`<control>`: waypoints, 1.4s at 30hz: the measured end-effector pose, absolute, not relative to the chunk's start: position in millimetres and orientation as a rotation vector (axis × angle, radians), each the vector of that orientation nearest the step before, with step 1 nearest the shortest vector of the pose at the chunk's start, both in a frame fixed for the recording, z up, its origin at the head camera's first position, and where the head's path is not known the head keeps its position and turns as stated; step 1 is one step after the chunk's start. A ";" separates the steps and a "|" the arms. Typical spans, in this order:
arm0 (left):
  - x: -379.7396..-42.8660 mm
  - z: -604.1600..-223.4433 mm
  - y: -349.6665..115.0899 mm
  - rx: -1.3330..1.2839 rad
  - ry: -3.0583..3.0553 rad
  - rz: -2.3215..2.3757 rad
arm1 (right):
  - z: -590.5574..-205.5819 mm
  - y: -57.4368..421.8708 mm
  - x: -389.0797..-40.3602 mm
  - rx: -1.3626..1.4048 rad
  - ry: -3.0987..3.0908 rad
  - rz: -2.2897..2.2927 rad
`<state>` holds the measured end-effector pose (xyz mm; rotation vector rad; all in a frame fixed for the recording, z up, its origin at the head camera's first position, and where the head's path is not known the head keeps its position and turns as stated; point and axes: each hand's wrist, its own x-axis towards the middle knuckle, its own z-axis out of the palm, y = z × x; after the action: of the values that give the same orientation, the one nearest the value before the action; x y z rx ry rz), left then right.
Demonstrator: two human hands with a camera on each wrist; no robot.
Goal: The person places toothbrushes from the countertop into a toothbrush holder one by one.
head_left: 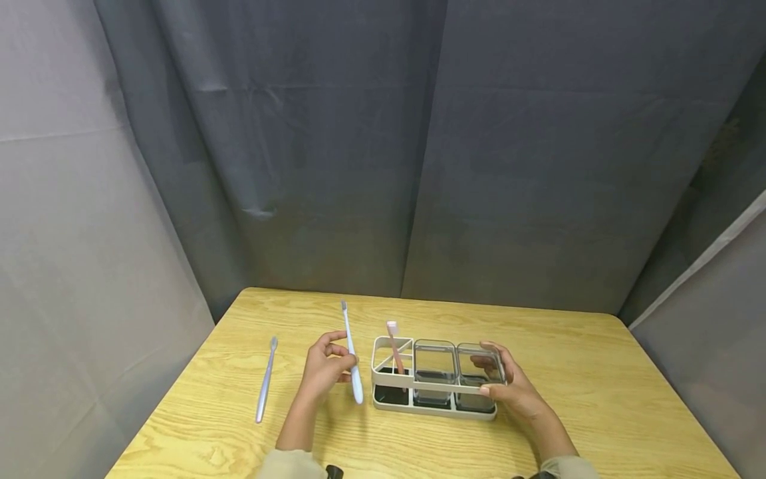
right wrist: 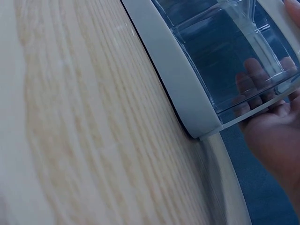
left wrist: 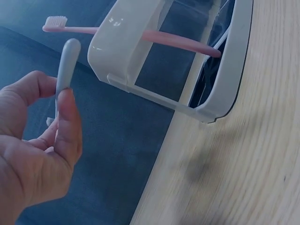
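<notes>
Between thumb and fingers, my left hand (head_left: 326,366) pinches a light blue toothbrush (head_left: 354,372), bristle end up and tilted, just left of a white toothbrush holder (head_left: 432,413). A pink toothbrush (head_left: 397,356) leans in the holder's left compartment, its head above the rim. Two clear cups (head_left: 435,362) fill the other compartments. My right hand (head_left: 514,386) grips the holder's right end, thumb on the front rail and fingers behind. In the left wrist view, the blue handle's rounded end (left wrist: 70,51) points up, apart from the holder.
Another toothbrush (head_left: 266,382), bluish-purple, lies on the wooden table (head_left: 598,386) to the left of my left hand. Grey curtains (head_left: 335,166) hang behind the table and along both sides.
</notes>
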<state>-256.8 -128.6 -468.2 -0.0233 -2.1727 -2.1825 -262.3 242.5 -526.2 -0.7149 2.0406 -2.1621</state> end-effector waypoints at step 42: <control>-248.7 -449.7 -68.8 -0.287 -1.669 -2.137 | -525.6 242.8 -260.5 -0.667 1.996 -2.171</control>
<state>-248.7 -68.8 -449.7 -0.2867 -1.6694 -2.1372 -260.5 242.8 -525.6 -0.6670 1.9957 -2.1707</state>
